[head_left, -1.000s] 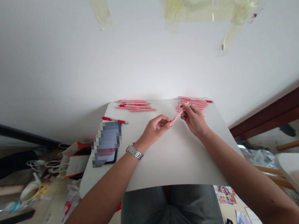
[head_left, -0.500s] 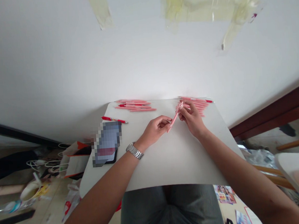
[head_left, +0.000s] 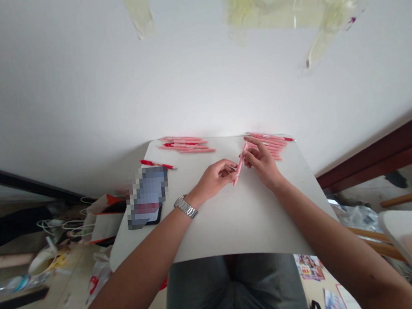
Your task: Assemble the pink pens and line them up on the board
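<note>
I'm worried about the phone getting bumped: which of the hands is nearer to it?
Left. The left hand is apart from the phone, to its right, pinching a pink pen; the right hand is farther right, on the pen's other side.

Held pen is lt. pink; L pens pink w/ some red, R pens pink, one end red. Lone pen is red w/ silvery tip. Tabletop is white, wall off-wht, tape pale yel. Watch is silver, jeans dk. grey.

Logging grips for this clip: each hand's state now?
Left hand: closed, holding a pink pen.
Right hand: at the pen's far end; grip unclear.
</note>
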Available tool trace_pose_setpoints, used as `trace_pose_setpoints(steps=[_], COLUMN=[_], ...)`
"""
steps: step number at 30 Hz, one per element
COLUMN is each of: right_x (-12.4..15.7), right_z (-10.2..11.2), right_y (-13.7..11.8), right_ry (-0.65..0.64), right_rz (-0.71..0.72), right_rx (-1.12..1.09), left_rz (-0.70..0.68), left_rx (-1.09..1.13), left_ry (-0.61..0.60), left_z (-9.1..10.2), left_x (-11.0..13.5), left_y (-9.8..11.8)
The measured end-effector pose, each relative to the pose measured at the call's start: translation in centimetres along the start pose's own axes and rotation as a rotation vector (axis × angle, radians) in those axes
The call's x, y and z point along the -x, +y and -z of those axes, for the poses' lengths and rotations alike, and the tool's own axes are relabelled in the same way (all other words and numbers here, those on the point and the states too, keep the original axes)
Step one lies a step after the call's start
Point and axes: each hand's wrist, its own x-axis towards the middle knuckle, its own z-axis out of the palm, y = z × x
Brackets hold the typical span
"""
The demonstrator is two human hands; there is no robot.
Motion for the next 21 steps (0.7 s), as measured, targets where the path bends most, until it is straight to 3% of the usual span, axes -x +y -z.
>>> trace_pose_setpoints(steps=[21], right_x=[-0.20], right_z=[-0.07], right_y=[0.30], right_ry=[-0.063], right_rz=[-0.011], right_rx=[0.048], left_rz=[0.018], left_rx=[-0.015], left_ry=[0.013], left_z=[-0.07], left_x=[0.01], left_y=[-0.05])
